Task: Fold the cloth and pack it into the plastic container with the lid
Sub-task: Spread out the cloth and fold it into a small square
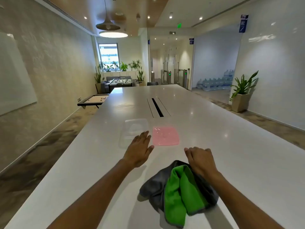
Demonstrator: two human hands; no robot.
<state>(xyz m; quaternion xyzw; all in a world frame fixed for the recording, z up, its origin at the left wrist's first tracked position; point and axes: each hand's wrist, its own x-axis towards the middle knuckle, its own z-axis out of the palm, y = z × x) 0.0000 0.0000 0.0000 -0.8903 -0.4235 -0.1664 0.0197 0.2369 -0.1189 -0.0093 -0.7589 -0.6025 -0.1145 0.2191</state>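
Step in hand: judged to be the very start. The cloth is not yet folded and nothing is packed.

Container point(134, 132): clear plastic, lid off, on the white table point(231, 146), left of centre and beyond the hands.

Left hand point(140, 148): fingers straight and spread, holding nothing, stretched forward with its fingertips at the container's near right corner; whether they touch it cannot be told.

Lid point(165, 136): pink, flat on the table just right of the container, apart from it.

Cloth point(179, 185): green with a grey backing, lying crumpled in a heap at the near edge of the table, well apart from container and lid.

Right hand point(200, 158): palm down, fingers loosely bent, at the cloth's far upper edge; it grips nothing that can be seen, and whether it rests on the fabric cannot be told.

Next move, as judged: both hands to the cloth, spread it flat, then fold it small enough for the container.

Surroundings: a slot point(157, 107) in the tabletop beyond the container; a game board point(94, 100) low at the left; a potted plant point(242, 93) at the right. None stands between cloth and container.
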